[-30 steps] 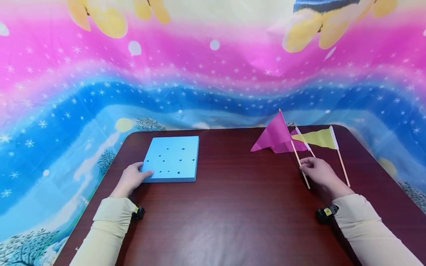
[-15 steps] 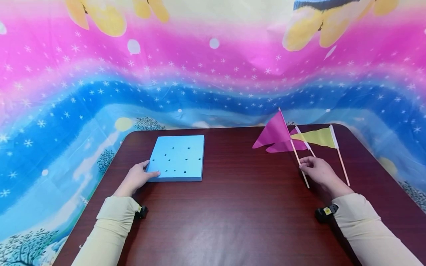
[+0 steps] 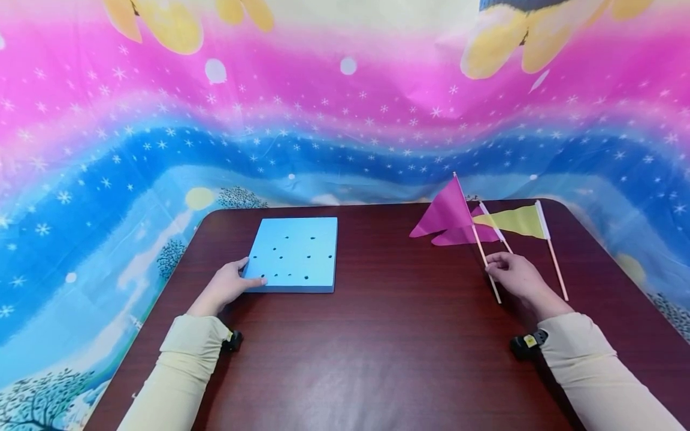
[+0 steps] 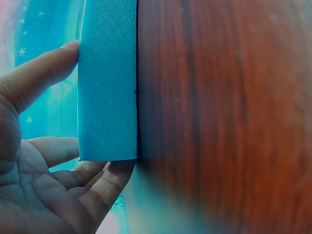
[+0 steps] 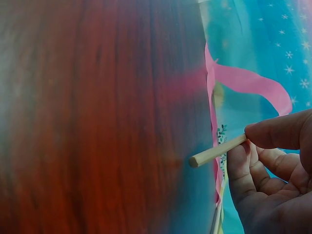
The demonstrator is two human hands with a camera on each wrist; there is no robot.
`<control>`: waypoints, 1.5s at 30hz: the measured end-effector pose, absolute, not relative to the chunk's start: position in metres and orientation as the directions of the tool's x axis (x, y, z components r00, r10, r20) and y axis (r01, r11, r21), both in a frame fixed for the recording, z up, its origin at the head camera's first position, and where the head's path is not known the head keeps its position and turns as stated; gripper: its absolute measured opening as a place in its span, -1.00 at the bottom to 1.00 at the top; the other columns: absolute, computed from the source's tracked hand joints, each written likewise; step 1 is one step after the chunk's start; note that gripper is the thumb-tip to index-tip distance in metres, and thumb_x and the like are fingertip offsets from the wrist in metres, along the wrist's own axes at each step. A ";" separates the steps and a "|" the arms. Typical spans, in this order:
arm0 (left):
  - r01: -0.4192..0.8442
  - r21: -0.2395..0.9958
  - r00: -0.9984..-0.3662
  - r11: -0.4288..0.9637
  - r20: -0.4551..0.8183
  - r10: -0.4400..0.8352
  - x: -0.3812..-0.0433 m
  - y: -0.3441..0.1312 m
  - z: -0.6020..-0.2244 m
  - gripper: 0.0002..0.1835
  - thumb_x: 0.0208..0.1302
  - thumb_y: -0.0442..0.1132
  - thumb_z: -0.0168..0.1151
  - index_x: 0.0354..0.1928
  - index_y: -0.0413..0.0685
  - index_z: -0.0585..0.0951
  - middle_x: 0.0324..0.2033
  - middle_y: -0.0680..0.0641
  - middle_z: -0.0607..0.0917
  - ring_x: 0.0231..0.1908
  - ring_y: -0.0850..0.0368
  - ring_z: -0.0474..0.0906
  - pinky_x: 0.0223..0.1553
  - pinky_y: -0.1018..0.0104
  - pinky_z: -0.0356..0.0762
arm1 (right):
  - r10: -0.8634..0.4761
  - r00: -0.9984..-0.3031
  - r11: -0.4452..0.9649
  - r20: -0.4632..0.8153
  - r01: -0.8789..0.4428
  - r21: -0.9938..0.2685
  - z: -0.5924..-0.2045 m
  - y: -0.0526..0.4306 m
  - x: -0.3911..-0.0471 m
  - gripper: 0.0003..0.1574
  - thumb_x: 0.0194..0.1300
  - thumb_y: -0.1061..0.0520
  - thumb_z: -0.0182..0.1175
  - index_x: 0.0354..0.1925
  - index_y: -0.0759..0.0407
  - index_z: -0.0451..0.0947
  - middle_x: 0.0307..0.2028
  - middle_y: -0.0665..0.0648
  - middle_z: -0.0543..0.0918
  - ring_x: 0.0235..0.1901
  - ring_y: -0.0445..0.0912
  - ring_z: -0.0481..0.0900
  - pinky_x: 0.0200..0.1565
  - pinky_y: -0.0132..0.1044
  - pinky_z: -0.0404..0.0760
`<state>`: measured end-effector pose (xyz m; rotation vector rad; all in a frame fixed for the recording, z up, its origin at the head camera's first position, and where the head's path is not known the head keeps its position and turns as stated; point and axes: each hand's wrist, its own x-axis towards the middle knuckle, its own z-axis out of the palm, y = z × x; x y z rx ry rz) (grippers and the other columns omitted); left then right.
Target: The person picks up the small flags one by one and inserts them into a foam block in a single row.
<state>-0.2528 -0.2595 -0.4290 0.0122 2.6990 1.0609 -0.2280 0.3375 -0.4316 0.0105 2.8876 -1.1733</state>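
Note:
A flat light-blue block (image 3: 293, 263) with several small holes in its top lies on the table's left side. My left hand (image 3: 226, 284) grips its near left corner; in the left wrist view the thumb (image 4: 48, 70) rests at the upper edge and the fingers (image 4: 105, 187) press the side. On the right, my right hand (image 3: 514, 274) pinches the wooden stick of a pink triangular flag (image 3: 446, 209), which leans to the left. The right wrist view shows the stick's lower end (image 5: 204, 158) off the tabletop, between thumb and index finger.
Behind the held flag lie a second pink flag (image 3: 463, 236) and a yellow flag (image 3: 517, 221) on white-topped sticks. The dark red-brown table (image 3: 366, 347) has rounded far corners. A colourful printed cloth (image 3: 345, 137) hangs close behind it.
My left hand has slid the blue block to the right across the table. The right hand keeps its hold on the pink flag, nearly still.

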 end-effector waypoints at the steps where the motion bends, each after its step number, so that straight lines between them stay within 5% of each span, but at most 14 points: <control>1: -0.078 0.672 -0.970 0.736 -0.222 0.099 -0.253 -0.259 -0.429 0.04 0.35 -0.05 0.41 0.55 -0.50 0.02 0.49 -0.56 0.09 0.45 -0.48 0.10 0.35 -0.30 0.25 | -0.002 -1.000 0.719 -0.022 0.014 -0.695 -0.432 0.338 -0.228 -0.61 0.50 0.27 0.14 0.13 0.58 0.47 -0.13 0.42 0.64 -0.16 0.15 0.58 -0.28 -0.36 0.56; 17: -0.050 0.675 -0.967 0.736 -0.218 0.134 -0.256 -0.255 -0.433 0.07 0.30 -0.12 0.47 0.55 -0.52 0.00 0.48 -0.57 0.11 0.46 -0.48 0.09 0.37 -0.30 0.22 | 0.020 -0.999 0.710 -0.032 0.037 -0.703 -0.432 0.342 -0.227 -0.59 0.53 0.25 0.13 0.16 0.57 0.46 -0.10 0.42 0.64 -0.15 0.13 0.56 -0.29 -0.39 0.56; 28: -0.033 0.669 -0.970 0.743 -0.199 0.136 -0.259 -0.239 -0.433 0.06 0.28 -0.10 0.49 0.54 -0.53 0.06 0.46 -0.56 0.18 0.45 -0.45 0.14 0.39 -0.28 0.21 | 0.035 -0.999 0.670 0.034 -0.001 -0.742 -0.436 0.344 -0.221 -0.57 0.54 0.22 0.12 0.17 0.58 0.45 -0.07 0.40 0.61 -0.24 -0.16 0.51 -0.29 -0.46 0.54; 34: -0.028 0.672 -0.972 0.740 -0.191 0.137 -0.260 -0.234 -0.433 0.05 0.27 -0.09 0.49 0.53 -0.53 0.08 0.46 -0.54 0.19 0.45 -0.44 0.16 0.38 -0.28 0.22 | 0.071 -0.993 0.611 0.090 -0.028 -0.791 -0.440 0.348 -0.219 -0.56 0.56 0.22 0.10 0.19 0.59 0.43 -0.12 0.28 0.59 -0.28 -0.35 0.44 -0.29 -0.51 0.51; 45: -0.007 0.675 -0.974 0.738 -0.172 0.148 -0.266 -0.215 -0.435 0.03 0.27 -0.10 0.49 0.53 -0.52 0.11 0.46 -0.51 0.23 0.45 -0.39 0.18 0.39 -0.23 0.23 | 0.161 -0.965 0.540 0.206 -0.089 -0.837 -0.431 0.332 -0.223 -0.59 0.53 0.25 0.13 0.16 0.57 0.43 -0.21 -0.02 0.56 -0.30 -0.38 0.46 -0.27 -0.60 0.52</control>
